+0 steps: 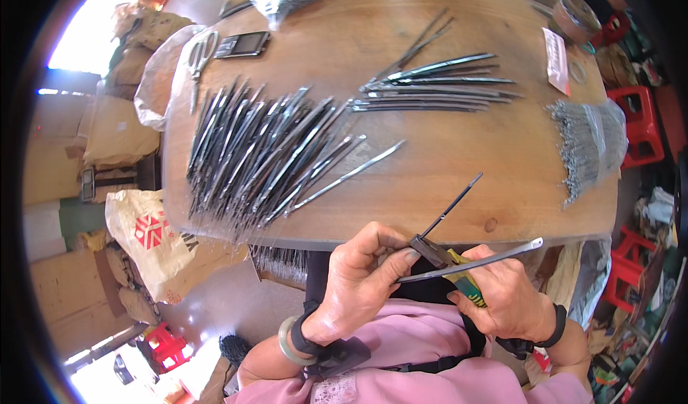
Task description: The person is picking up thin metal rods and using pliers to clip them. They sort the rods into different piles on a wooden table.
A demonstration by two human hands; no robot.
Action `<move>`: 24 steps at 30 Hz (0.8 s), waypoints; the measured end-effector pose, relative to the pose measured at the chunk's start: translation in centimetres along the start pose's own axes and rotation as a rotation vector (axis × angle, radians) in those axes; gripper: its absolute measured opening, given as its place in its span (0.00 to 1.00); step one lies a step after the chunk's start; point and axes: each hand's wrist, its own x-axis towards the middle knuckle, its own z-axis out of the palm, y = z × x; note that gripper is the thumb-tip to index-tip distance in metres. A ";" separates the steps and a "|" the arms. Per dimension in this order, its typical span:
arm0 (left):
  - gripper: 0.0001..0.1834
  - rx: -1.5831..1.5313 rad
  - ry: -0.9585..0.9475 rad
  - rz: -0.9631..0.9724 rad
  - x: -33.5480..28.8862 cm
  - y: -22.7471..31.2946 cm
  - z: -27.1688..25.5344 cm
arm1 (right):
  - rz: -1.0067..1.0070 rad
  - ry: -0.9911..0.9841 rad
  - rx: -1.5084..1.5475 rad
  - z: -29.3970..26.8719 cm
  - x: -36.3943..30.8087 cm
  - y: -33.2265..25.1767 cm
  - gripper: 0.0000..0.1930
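Note:
My left hand (365,271) is closed in a pinch on a long, narrow dark strip (494,258) with a pale tip, which slants up to the right across my right hand. My right hand (502,289) is wrapped round pliers (466,284) with yellow and green handles. Their dark jaws are beside my left fingertips, and a thin dark rod (453,205) sticks up from them toward the table. Whether the rod and the strip are joined, I cannot tell. Beyond my left hand lies a large heap of dark strips (265,153) with fine wire ends.
The wooden table (459,150) also bears a smaller fan of strips (437,89), a bundle of grey wires (591,146) in plastic, scissors (202,56) and a phone (244,44). Red stools (638,124) stand to the right. A paper sack (154,232) hangs at the left edge.

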 end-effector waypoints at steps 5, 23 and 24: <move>0.03 0.105 0.094 0.112 1.5 1.5 -2.0 | -0.037 0.088 0.112 0.1 2.9 0.1 0.19; 0.18 1.400 0.182 0.446 5.3 5.2 -7.6 | 0.244 0.424 0.241 -2.2 -0.4 2.0 0.15; 0.17 1.384 0.174 0.420 5.3 5.8 -7.3 | 0.143 0.436 0.149 -3.0 -1.2 2.9 0.14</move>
